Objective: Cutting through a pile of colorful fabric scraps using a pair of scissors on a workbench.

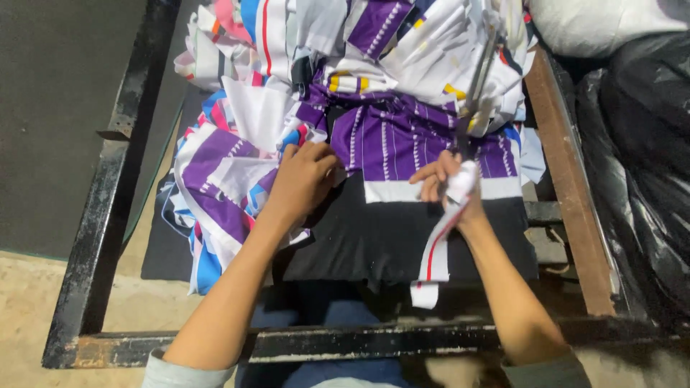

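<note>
On a black desk (374,237) with a heap of cloth pieces (302,65) at its far edge, the left hand (302,179) presses its curled fingers on a purple striped cloth (402,144) lying between both hands, while the right hand (449,183) grips a white strip (435,259) hanging toward the near edge.
</note>
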